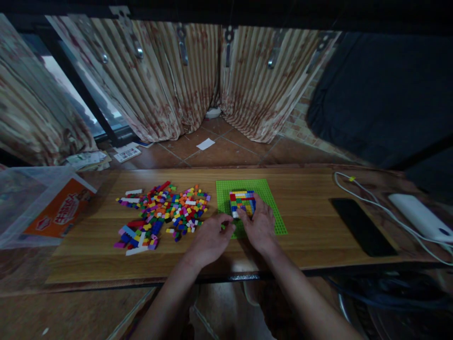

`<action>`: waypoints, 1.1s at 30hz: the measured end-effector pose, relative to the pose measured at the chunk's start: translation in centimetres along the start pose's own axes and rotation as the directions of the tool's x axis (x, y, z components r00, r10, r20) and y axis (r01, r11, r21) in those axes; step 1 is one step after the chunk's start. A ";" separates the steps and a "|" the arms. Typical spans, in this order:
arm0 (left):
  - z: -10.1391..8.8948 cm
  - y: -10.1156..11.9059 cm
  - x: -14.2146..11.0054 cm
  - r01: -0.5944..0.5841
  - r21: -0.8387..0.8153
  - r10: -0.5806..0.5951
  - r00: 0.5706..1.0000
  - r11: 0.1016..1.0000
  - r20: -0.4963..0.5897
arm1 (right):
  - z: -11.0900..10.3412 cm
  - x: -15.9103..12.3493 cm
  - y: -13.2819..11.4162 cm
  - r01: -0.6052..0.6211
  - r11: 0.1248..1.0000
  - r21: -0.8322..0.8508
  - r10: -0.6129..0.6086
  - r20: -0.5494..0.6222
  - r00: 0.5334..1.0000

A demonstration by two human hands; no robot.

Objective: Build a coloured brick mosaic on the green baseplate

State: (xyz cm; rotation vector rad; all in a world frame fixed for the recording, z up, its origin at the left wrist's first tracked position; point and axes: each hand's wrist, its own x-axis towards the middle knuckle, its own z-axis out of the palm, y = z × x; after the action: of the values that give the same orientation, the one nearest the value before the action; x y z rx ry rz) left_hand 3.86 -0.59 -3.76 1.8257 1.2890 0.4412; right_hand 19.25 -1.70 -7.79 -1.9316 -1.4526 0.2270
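A multicoloured block of toy building bricks (238,200) stands on a green studded baseplate (271,208). My right hand (261,227) grips it at the right and front, with the thumb along its near side and the fingers at its right edge. My left hand (214,236) is just left of the block's near corner, over the baseplate's left edge. Its fingers are curled together, and whatever they may hold is too small to make out. Left of the baseplate lies a wide heap of loose bricks (191,210) in many colours, some of them long pieces.
At the far left stands a clear plastic box (21,189) with an orange label. A black phone (361,226) lies on the right of the wooden table (304,189), near a white cable (382,203) and a white power bank (421,217). Curtains (170,85) hang beyond.
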 end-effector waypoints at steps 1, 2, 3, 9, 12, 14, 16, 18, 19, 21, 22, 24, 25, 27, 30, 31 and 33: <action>0.0 0.0 0.0 0.004 0.002 -0.004 1.000 1.000 0.000 | 0.0 0.0 -0.1 -0.008 1.000 0.000 0.008 0.007 1.000; 0.0 0.0 0.0 0.005 0.004 -0.005 1.000 1.000 0.000 | -0.1 0.0 -0.1 -0.014 1.000 0.006 0.014 0.009 1.000; 0.0 0.0 0.0 0.003 0.008 -0.003 1.000 1.000 0.000 | -0.1 0.1 -0.1 -0.018 1.000 0.019 0.018 0.007 1.000; 0.1 0.1 0.1 0.011 0.049 -0.009 0.999 0.999 -0.048 | -0.3 0.8 1.4 -0.080 0.951 0.298 0.088 -0.012 0.996; 0.5 0.1 0.4 0.044 0.100 -0.028 0.988 0.994 -0.154 | -0.3 1.6 2.3 -0.177 0.830 0.529 0.217 -0.013 0.976; 0.9 0.1 0.5 0.056 0.155 -0.018 0.971 0.986 -0.240 | -0.3 2.2 2.6 -0.211 0.759 0.615 0.289 -0.028 0.957; 1.5 0.2 0.7 0.031 0.205 0.031 0.956 0.978 -0.293 | -0.4 2.6 2.5 -0.225 0.730 0.645 0.319 -0.031 0.947; 2.0 0.3 0.9 -0.027 0.238 0.102 0.945 0.971 -0.311 | -0.6 2.9 2.3 -0.229 0.728 0.646 0.308 -0.010 0.951; 2.2 0.4 1.1 -0.058 0.250 0.137 0.941 0.967 -0.311 | -0.7 3.1 2.2 -0.227 0.733 0.641 0.292 0.005 0.956; 2.6 0.4 1.6 -0.109 0.272 0.191 0.935 0.956 -0.300 | -0.9 3.3 2.0 -0.222 0.744 0.630 0.253 0.041 0.967; 2.7 0.4 1.9 -0.126 0.281 0.210 0.933 0.952 -0.293 | -1.0 3.4 1.9 -0.221 0.745 0.629 0.235 0.062 0.970; 2.6 0.3 2.6 -0.150 0.291 0.232 0.934 0.945 -0.273 | -1.0 3.6 1.8 -0.227 0.731 0.644 0.208 0.107 0.972; 2.5 0.3 3.0 -0.159 0.292 0.238 0.935 0.943 -0.261 | -1.0 3.7 1.7 -0.236 0.717 0.656 0.202 0.129 0.971; 2.2 0.3 3.7 -0.174 0.287 0.244 0.943 0.942 -0.228 | -1.1 3.7 1.5 -0.258 0.686 0.681 0.200 0.164 0.966; 1.9 0.3 4.2 -0.197 0.269 0.248 0.954 0.943 -0.171 | -1.6 3.3 1.0 -0.298 0.641 0.707 0.221 0.202 0.954; 1.9 0.4 4.2 -0.195 0.264 0.243 0.956 0.945 -0.162 | -1.8 3.1 0.8 -0.316 0.626 0.713 0.233 0.215 0.948; 2.1 0.3 4.1 -0.172 0.257 0.219 0.961 0.951 -0.166 | -2.2 2.8 0.5 -0.359 0.598 0.717 0.266 0.245 0.932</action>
State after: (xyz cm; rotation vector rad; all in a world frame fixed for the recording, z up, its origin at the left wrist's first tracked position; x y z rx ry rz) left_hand 7.17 2.13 -5.42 2.1718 1.3417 0.6049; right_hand 21.82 -0.20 -5.73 -1.4399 -0.8281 0.9673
